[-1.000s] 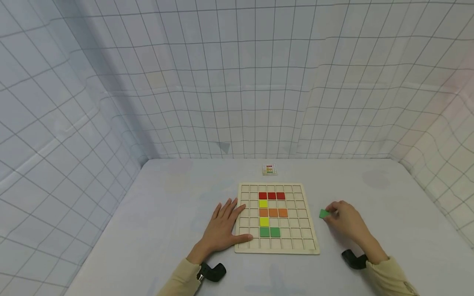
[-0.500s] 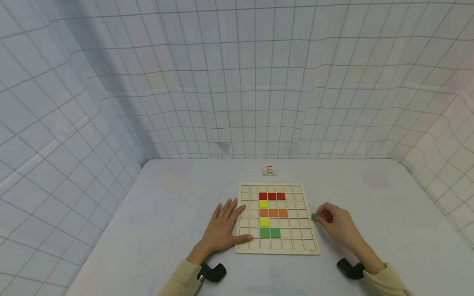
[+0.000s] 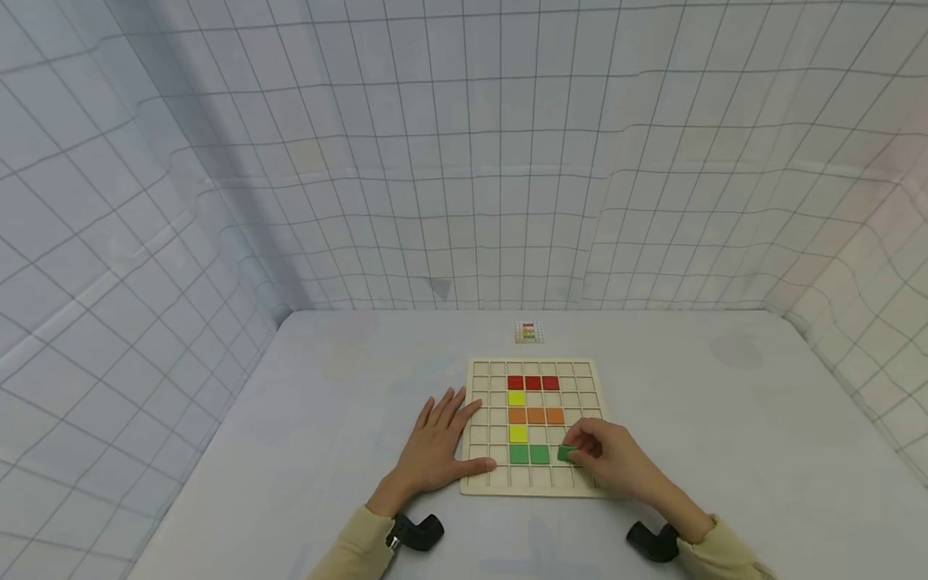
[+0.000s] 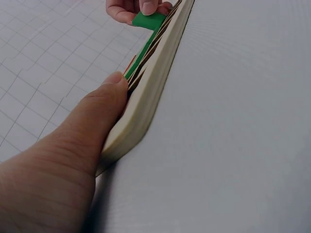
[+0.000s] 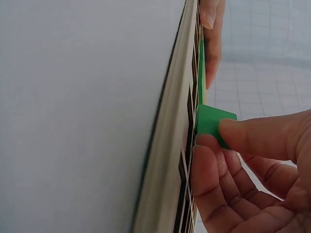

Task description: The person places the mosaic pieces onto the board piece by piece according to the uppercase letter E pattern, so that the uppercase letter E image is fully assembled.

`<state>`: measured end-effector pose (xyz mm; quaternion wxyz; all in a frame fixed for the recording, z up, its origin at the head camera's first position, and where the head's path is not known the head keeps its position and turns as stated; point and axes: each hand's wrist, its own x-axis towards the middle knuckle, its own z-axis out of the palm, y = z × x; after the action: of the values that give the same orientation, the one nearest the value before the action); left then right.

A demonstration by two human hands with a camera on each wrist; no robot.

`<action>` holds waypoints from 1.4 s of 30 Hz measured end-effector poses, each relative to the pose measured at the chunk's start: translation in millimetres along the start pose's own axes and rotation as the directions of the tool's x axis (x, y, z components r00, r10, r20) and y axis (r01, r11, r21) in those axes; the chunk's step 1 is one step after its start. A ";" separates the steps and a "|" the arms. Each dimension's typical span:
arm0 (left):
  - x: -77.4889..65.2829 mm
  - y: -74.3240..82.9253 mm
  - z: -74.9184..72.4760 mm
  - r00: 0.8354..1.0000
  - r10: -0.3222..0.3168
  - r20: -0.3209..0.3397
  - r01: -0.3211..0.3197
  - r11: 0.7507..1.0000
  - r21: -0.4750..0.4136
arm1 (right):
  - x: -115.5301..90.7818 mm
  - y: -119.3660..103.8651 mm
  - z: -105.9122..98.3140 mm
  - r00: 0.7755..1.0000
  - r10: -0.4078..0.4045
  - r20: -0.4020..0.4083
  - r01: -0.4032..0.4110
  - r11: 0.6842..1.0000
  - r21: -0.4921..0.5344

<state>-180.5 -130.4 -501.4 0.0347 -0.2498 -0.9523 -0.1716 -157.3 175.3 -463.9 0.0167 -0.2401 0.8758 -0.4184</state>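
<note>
A pale wooden grid board (image 3: 500, 481) lies flat on the table, with red tiles (image 3: 532, 383), yellow tiles (image 3: 516, 398), orange tiles (image 3: 536, 416) and two green tiles (image 3: 529, 454) set in its cells. My right hand (image 3: 612, 459) pinches another green tile (image 5: 212, 123) between thumb and fingers. In the right wrist view that tile is tilted, its edge right at the grid. It sits just right of the two green ones. My left hand (image 3: 435, 451) rests with spread fingers on the board's left edge, the thumb (image 4: 104, 99) lying over the near corner.
A small card (image 3: 529, 332) with a coloured grid pattern lies behind the board on the white table (image 3: 348, 379). White grid-lined sheets (image 3: 507, 161) surround the table at the back and sides. A black wrist device (image 3: 652, 541) is on each arm.
My right hand has moved left with the green tile, from the table beside the board to over the green row. The left hand has stayed in place.
</note>
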 end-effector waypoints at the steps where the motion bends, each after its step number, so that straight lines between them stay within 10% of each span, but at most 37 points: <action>1: 0.2 0.1 0.0 1.000 0.001 -0.001 -0.001 1.000 -0.002 | 1.2 -0.1 1.7 1.000 -0.001 0.006 0.001 1.000 0.004; 29: 1.1 0.3 -1.1 1.000 -0.003 0.005 0.003 1.000 0.013 | 3.3 -1.1 5.1 0.998 0.038 0.058 -0.032 0.994 -0.105; 42: 1.3 -0.2 -0.8 1.000 0.008 -0.021 -0.008 1.000 -0.011 | -4.9 5.2 -8.6 0.983 -0.078 0.169 0.088 0.995 -0.048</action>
<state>-181.8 -130.2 -500.5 0.0439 -0.2519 -0.9499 -0.1796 -157.1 186.5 -463.0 0.0657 -0.3109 0.8718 -0.3727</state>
